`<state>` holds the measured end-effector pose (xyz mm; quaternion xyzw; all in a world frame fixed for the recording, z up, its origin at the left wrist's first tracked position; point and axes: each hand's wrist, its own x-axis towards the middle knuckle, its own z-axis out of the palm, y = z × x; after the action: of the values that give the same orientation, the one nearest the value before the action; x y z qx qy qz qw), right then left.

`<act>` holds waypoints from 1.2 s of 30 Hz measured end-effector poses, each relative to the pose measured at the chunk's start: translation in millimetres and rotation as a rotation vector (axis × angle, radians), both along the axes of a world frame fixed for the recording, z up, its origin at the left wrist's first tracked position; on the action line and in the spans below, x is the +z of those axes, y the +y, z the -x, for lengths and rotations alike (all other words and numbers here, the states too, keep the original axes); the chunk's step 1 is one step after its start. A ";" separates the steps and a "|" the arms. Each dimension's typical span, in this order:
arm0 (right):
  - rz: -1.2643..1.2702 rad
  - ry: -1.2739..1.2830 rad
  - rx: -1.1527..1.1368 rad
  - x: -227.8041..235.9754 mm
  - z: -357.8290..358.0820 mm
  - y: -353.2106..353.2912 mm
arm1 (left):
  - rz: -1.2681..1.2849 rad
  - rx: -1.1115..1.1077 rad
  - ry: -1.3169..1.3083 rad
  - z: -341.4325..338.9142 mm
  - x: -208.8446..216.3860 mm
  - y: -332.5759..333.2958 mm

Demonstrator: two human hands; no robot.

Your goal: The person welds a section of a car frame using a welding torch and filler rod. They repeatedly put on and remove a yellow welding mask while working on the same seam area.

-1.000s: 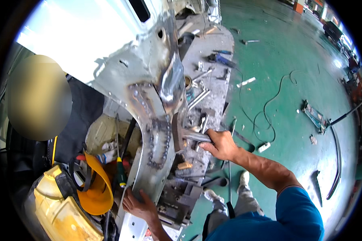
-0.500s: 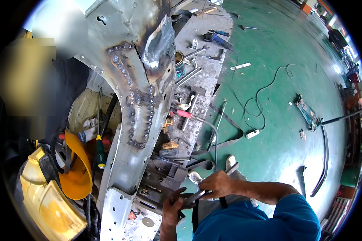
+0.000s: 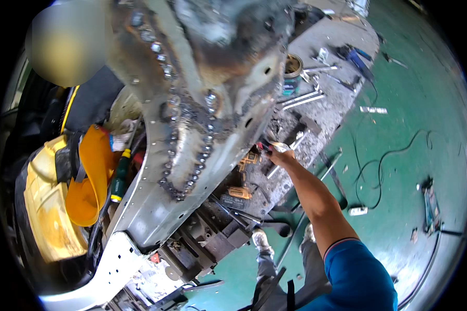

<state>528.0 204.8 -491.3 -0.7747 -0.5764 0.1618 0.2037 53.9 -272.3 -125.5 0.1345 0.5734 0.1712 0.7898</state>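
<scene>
My right arm reaches across the bench (image 3: pixel 337 46), and my right hand (image 3: pixel 281 156) is closed round a red-handled tool (image 3: pixel 263 147), of which only a red and dark end shows past the fingers. Left of the hand lies a yellow-and-black cordless drill (image 3: pixel 239 192). A metal bar (image 3: pixel 297 140) rests beside the hand. Close on the left stands a large grey metal body panel (image 3: pixel 155 217), with beads of weld (image 3: pixel 172 137) and scorched patches round a long seam. My left hand is out of view. Near my legs a dark flat bar (image 3: pixel 271 290) shows at the lower edge.
A tin (image 3: pixel 292 70), wrenches (image 3: pixel 303 99) and a blue angle grinder (image 3: pixel 355 59) lie farther along the bench. Left of the panel are a yellow plastic part (image 3: pixel 52 202), an orange curved sheet (image 3: pixel 85 192) and a green-yellow screwdriver (image 3: pixel 121 176). Cable (image 3: pixel 381 171) and a jack (image 3: pixel 430 207) are on the floor.
My right hand has left the metal bar and gone forward to the red-handled tool on the bench. My left hand has dropped out of view. The panel now looks larger and farther right.
</scene>
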 end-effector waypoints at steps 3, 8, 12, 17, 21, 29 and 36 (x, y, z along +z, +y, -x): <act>0.625 -0.069 0.471 108.8 196.1 -59.5 | 0.222 0.327 0.287 -43.7 47.2 -88.7; 0.529 -0.025 0.260 190.2 70.2 -191.4 | -0.138 0.318 -0.009 -52.4 96.6 -51.0; 0.638 -0.117 -0.008 212.1 5.5 -317.3 | -0.445 0.224 -0.102 -44.4 89.0 -29.9; 0.559 0.197 -0.526 238.3 -31.9 -469.3 | -1.052 -0.111 0.254 -52.7 124.4 43.0; 0.141 0.324 -0.721 281.4 -8.9 -549.6 | -1.586 -0.033 0.332 -66.0 160.0 108.8; 0.120 0.363 -0.643 325.5 32.6 -560.2 | -1.742 0.117 0.438 -90.5 145.4 121.4; 0.114 0.332 -0.403 341.1 39.9 -538.7 | -1.671 0.135 0.519 -104.3 141.7 120.7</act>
<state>488.1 -333.9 -150.2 -0.8470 -0.3591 0.2748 0.2796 158.2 -151.6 16.2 0.6694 0.4287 0.5453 0.2659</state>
